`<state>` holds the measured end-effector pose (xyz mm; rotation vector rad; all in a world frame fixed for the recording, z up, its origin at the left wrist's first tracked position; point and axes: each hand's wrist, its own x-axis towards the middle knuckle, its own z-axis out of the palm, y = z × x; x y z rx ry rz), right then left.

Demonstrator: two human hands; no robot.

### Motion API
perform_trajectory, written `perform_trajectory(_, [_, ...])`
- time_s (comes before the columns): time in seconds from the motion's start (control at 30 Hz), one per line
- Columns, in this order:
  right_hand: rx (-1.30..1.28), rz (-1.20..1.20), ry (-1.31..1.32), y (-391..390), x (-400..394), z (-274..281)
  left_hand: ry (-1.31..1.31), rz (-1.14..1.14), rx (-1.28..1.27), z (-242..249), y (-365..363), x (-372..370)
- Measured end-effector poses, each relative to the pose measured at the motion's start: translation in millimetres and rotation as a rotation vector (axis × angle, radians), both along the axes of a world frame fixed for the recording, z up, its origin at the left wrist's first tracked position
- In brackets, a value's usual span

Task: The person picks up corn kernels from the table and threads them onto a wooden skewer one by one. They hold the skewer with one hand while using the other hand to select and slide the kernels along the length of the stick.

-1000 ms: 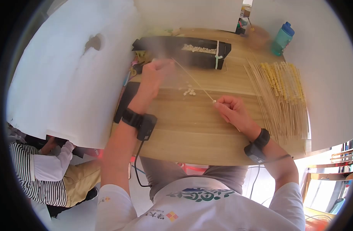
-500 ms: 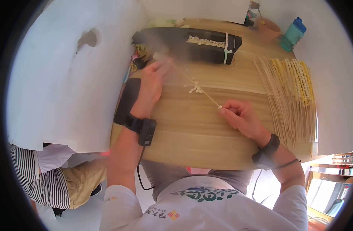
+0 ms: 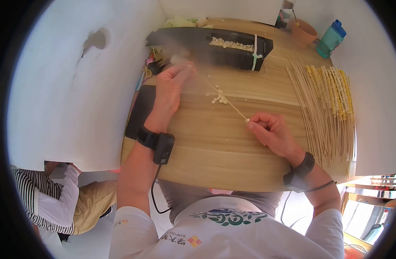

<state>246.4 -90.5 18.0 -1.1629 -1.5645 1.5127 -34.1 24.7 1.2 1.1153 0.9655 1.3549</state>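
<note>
A thin wooden stick (image 3: 232,105) slants over the table between my two hands. My left hand (image 3: 170,88) is closed in a pinch on its upper end; haze blurs that spot. At the lower tip, the thumb and forefinger of my right hand (image 3: 273,133) are closed on a small white bead-like piece (image 3: 247,120). Behind the stick's middle lies a small heap of similar white pieces (image 3: 220,99). Beyond my hands a long black trough (image 3: 193,45) holds many more white pieces (image 3: 232,44).
On the right lie many bare sticks (image 3: 308,108), beside sticks threaded with yellow and white pieces (image 3: 334,88). A blue bottle (image 3: 331,39) and a clay pot (image 3: 303,33) stand at the back right. A dark flat pad (image 3: 139,112) is at left. Another person (image 3: 60,198) sits lower left.
My hands and the stick hold nearly the same pose. At lower left, the other person's arm has shifted, and their hand now shows near the partition.
</note>
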Motion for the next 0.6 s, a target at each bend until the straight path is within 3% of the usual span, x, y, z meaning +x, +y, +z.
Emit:
perform_trajectory(0.2, [0.001,-0.006,-0.001,-0.8,-1.1,0.5,0.077,0.041,0.067,-0.6,-0.6,1.6])
perform_trajectory(0.6, [0.005,0.021,-0.029,-1.0,0.5,2.3,0.491,0.181,0.264,-4.1,1.3,-1.1])
